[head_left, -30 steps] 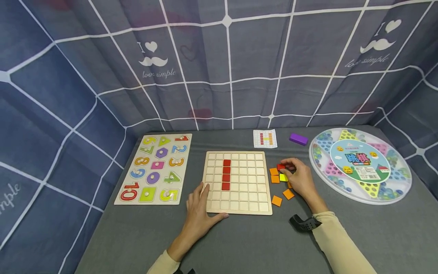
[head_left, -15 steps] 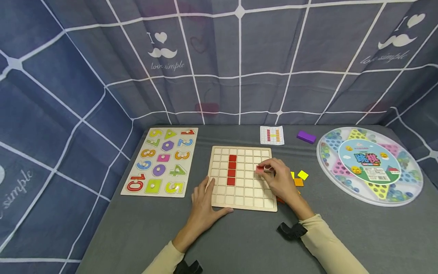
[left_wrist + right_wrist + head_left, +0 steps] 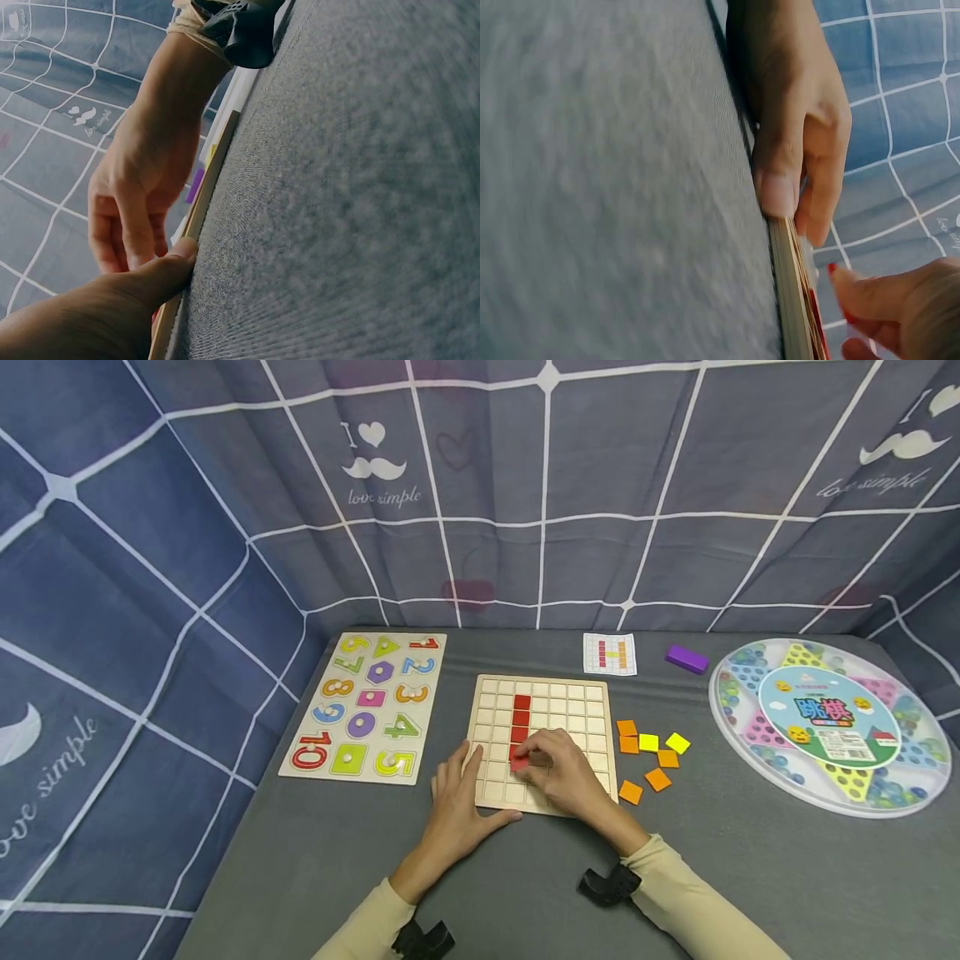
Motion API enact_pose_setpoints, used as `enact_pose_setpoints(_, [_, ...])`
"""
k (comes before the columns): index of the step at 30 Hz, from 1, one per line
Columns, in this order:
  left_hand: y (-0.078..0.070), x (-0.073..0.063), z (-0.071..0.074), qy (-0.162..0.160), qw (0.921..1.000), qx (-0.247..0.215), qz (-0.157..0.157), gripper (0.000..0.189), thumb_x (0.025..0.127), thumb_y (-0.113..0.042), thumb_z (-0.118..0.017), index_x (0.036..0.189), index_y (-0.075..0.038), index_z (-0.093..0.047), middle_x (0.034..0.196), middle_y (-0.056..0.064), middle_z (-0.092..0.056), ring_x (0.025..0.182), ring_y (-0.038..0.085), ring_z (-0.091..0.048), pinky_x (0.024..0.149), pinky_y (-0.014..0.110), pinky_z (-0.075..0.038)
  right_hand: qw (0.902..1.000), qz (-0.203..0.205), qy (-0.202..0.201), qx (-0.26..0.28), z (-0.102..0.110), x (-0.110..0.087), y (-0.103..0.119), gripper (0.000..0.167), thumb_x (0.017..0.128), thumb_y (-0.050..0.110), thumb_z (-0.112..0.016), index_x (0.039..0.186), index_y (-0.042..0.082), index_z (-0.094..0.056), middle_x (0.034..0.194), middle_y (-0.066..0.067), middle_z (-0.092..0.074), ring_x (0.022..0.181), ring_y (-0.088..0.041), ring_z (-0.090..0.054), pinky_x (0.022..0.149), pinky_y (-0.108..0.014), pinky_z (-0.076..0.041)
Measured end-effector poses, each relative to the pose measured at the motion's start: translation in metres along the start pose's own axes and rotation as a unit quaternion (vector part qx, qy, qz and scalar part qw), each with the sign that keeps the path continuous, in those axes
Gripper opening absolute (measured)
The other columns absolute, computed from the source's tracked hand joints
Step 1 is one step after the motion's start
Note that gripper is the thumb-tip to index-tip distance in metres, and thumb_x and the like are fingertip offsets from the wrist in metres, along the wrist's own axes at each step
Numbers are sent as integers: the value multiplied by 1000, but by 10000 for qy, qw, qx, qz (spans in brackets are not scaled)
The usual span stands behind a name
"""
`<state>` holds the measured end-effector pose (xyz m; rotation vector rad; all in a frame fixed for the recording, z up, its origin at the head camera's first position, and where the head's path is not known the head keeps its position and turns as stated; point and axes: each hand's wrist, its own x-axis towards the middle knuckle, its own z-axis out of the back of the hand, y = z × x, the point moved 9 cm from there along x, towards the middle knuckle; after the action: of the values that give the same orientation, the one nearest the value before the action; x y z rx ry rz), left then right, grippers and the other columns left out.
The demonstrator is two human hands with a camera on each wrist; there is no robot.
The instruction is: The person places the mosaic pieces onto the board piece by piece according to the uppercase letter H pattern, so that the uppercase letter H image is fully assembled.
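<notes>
A wooden grid board [image 3: 566, 706] lies on the grey cloth, with a column of red square tiles [image 3: 521, 718] set in its cells. My right hand [image 3: 573, 781] is over the board's lower middle, pinching a red square tile [image 3: 517, 764] at the near end of that column. In the right wrist view, red edges of the held tile [image 3: 832, 268] show at the fingertips. My left hand [image 3: 453, 806] rests along the board's left side and near corner, fingers extended. Its thumb [image 3: 182, 249] touches the front edge in the left wrist view.
Several orange tiles [image 3: 657, 779] and two yellow tiles [image 3: 648, 742] lie right of the board. Behind it are a printed pattern card [image 3: 609, 665] and a purple block [image 3: 687, 659]. A number puzzle board [image 3: 386, 718] lies left, a round game box [image 3: 750, 752] right.
My right hand has picked up the red tile from the loose tiles and carried it left across the board to the red column. My left hand stays at the board's edge. The head view has shifted.
</notes>
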<state>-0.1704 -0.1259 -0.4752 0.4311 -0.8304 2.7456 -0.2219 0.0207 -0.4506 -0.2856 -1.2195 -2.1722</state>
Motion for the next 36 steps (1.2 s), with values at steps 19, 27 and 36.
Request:
enact_pose_setpoints(19, [-1, 2, 0, 7, 10000, 75, 29, 110, 60, -53, -89, 145, 1, -43, 147, 25, -39, 109, 33, -42, 84, 43, -32, 9987, 400, 214, -241, -12, -5, -4, 29, 71, 13, -86, 95, 15, -71, 93, 6, -69, 89, -14, -55, 83, -33, -40])
enact_pose_setpoints(27, [-2, 2, -1, 28, 10000, 78, 16, 111, 60, -53, -89, 145, 1, -42, 147, 26, -38, 109, 34, -42, 84, 43, -31, 9985, 276, 345, -335, -13, -6, -6, 29, 72, 15, -86, 96, 16, -71, 96, 6, -68, 90, -15, -53, 84, -34, -40])
enact_pose_setpoints(36, [-1, 2, -1, 34, 10000, 64, 10, 110, 61, -53, -88, 145, 1, -42, 147, 26, -38, 110, 34, -42, 85, 44, -31, 9985, 230, 346, -345, -14, -6, -7, 28, 72, 15, -86, 97, 18, -72, 96, 7, -67, 90, -14, -52, 84, -34, -39])
